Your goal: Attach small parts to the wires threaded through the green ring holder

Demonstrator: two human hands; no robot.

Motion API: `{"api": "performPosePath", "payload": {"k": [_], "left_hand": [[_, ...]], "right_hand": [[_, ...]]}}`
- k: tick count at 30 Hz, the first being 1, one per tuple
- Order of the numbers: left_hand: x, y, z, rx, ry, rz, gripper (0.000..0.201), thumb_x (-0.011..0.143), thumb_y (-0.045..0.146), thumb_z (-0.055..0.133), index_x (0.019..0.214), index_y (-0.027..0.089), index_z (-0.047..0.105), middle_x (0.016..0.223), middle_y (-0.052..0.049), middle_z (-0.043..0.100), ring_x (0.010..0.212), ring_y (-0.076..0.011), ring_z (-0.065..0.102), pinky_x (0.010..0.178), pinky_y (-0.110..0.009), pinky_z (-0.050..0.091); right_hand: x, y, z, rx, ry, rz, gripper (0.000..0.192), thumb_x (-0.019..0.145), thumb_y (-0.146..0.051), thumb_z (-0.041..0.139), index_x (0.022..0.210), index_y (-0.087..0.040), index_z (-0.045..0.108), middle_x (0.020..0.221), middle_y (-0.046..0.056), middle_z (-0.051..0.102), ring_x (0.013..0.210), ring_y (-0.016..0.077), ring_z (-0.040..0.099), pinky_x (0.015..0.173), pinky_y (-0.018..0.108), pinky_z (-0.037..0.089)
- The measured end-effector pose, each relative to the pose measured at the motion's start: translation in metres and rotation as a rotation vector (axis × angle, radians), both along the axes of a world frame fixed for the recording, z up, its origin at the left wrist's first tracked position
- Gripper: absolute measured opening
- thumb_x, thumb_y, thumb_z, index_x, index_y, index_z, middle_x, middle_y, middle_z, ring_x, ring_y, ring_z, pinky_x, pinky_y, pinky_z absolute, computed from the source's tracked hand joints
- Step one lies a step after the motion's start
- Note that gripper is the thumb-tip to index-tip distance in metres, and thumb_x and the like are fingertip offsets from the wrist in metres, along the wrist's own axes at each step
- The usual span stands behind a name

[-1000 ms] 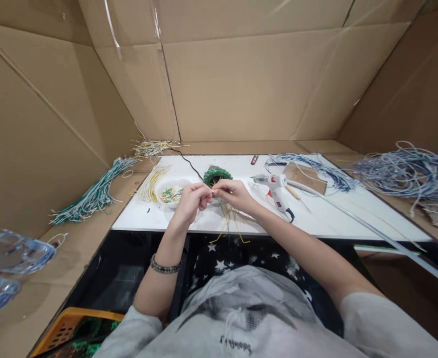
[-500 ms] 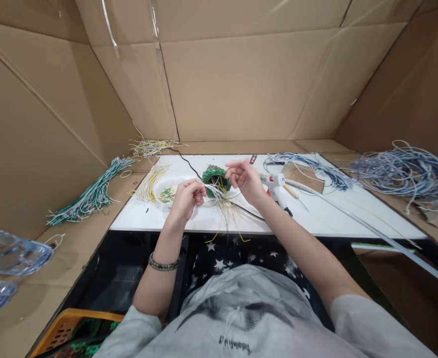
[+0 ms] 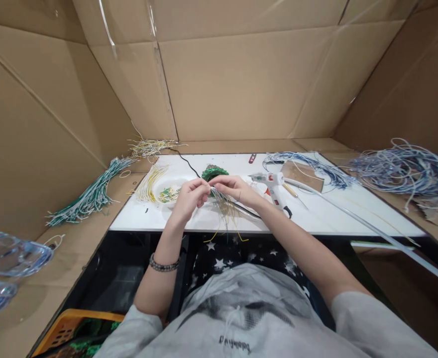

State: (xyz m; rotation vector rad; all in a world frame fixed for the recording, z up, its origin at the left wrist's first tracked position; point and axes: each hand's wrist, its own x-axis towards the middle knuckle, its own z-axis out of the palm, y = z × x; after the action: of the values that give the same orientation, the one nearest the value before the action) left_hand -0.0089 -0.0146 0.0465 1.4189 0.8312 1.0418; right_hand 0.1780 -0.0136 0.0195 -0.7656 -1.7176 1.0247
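A white surface [image 3: 316, 219] carries a spray of thin wires [image 3: 225, 204], a few ends past the near edge. A person's right grip [image 3: 239, 190] meets the wires' upper ends, whether closed impossible to tell; the left grip [image 3: 190, 197] pinches them. A green, bumpy piece [image 3: 213, 172] sits just beyond, partly hidden.

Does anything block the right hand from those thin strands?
Nothing visible does: the right hand is at the thin strands, fingertips beside those of the left hand; the green piece lies beyond, not between them.
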Motion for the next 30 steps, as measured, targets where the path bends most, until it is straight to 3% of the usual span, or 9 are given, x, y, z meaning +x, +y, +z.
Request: {"api": "performPosePath", "payload": {"k": [5, 9, 15, 21, 23, 25, 27, 30], "left_hand": [[0.0, 0.001, -0.003, 0.053, 0.091, -0.034, 0.014, 0.067, 0.024, 0.065, 0.057, 0.016, 0.064, 0.046, 0.005, 0.045, 0.044, -0.0052, 0.032, 0.046, -0.023, 0.021], [0.002, 0.0, -0.002, -0.075, 0.058, 0.0, 0.011, 0.06, 0.023, 0.064, 0.052, 0.017, 0.061, 0.041, 0.006, 0.038, 0.041, -0.0044, 0.025, 0.045, -0.024, 0.016], [0.003, -0.003, 0.001, -0.15, 0.025, 0.01, 0.013, 0.059, 0.022, 0.063, 0.047, 0.021, 0.057, 0.041, 0.005, 0.033, 0.04, -0.0059, 0.02, 0.046, -0.027, 0.013], [-0.001, -0.003, 0.0, -0.122, 0.065, -0.014, 0.019, 0.068, 0.022, 0.062, 0.051, 0.022, 0.055, 0.044, 0.004, 0.036, 0.042, -0.0085, 0.024, 0.047, -0.028, 0.017], [-0.01, -0.002, 0.002, -0.028, 0.141, -0.038, 0.018, 0.075, 0.025, 0.067, 0.059, 0.022, 0.059, 0.05, 0.003, 0.046, 0.046, -0.0107, 0.035, 0.049, -0.028, 0.026], [-0.022, -0.002, 0.005, 0.179, 0.291, -0.061, 0.009, 0.081, 0.03, 0.071, 0.08, 0.022, 0.068, 0.063, 0.001, 0.059, 0.055, -0.0145, 0.05, 0.055, -0.029, 0.037], [-0.033, -0.003, 0.009, 0.409, 0.432, -0.05, 0.03, 0.081, 0.031, 0.076, 0.11, 0.026, 0.068, 0.083, -0.002, 0.069, 0.064, -0.0171, 0.06, 0.061, -0.03, 0.045], [-0.039, -0.005, 0.013, 0.693, 0.602, 0.018, 0.039, 0.085, 0.029, 0.074, 0.124, 0.029, 0.066, 0.107, -0.006, 0.074, 0.076, -0.0192, 0.066, 0.067, -0.031, 0.047]], "right_hand": [[0.003, -0.001, 0.001, 0.125, -0.216, 0.008, 0.051, 0.093, -0.067, 0.061, 0.082, -0.021, 0.077, 0.083, 0.005, 0.072, 0.086, 0.0214, 0.062, 0.088, 0.037, 0.05], [0.0, 0.002, -0.005, 0.211, -0.28, -0.06, 0.053, 0.093, -0.072, 0.057, 0.076, -0.025, 0.074, 0.078, 0.006, 0.071, 0.085, 0.0248, 0.061, 0.085, 0.04, 0.05], [-0.007, 0.006, -0.017, 0.538, -0.418, -0.244, 0.052, 0.104, -0.062, 0.042, 0.083, -0.025, 0.071, 0.086, 0.01, 0.076, 0.083, 0.0254, 0.054, 0.087, 0.045, 0.042], [-0.008, 0.003, -0.018, 0.598, -0.416, -0.311, 0.043, 0.106, -0.05, 0.045, 0.085, -0.023, 0.071, 0.088, 0.011, 0.075, 0.085, 0.025, 0.053, 0.087, 0.044, 0.041], [-0.009, 0.003, -0.016, 0.549, -0.372, -0.289, 0.041, 0.106, -0.048, 0.046, 0.082, -0.023, 0.069, 0.084, 0.009, 0.074, 0.082, 0.0239, 0.053, 0.088, 0.043, 0.042], [-0.009, 0.002, -0.014, 0.499, -0.315, -0.26, 0.039, 0.106, -0.045, 0.047, 0.079, -0.023, 0.066, 0.08, 0.008, 0.073, 0.081, 0.0233, 0.054, 0.087, 0.042, 0.044], [-0.01, 0.002, -0.012, 0.46, -0.266, -0.234, 0.038, 0.105, -0.044, 0.048, 0.076, -0.024, 0.064, 0.078, 0.007, 0.072, 0.08, 0.0232, 0.055, 0.085, 0.042, 0.046], [-0.01, 0.002, -0.011, 0.405, -0.24, -0.207, 0.039, 0.103, -0.046, 0.049, 0.073, -0.025, 0.063, 0.076, 0.007, 0.07, 0.08, 0.0234, 0.055, 0.084, 0.042, 0.048]]}}
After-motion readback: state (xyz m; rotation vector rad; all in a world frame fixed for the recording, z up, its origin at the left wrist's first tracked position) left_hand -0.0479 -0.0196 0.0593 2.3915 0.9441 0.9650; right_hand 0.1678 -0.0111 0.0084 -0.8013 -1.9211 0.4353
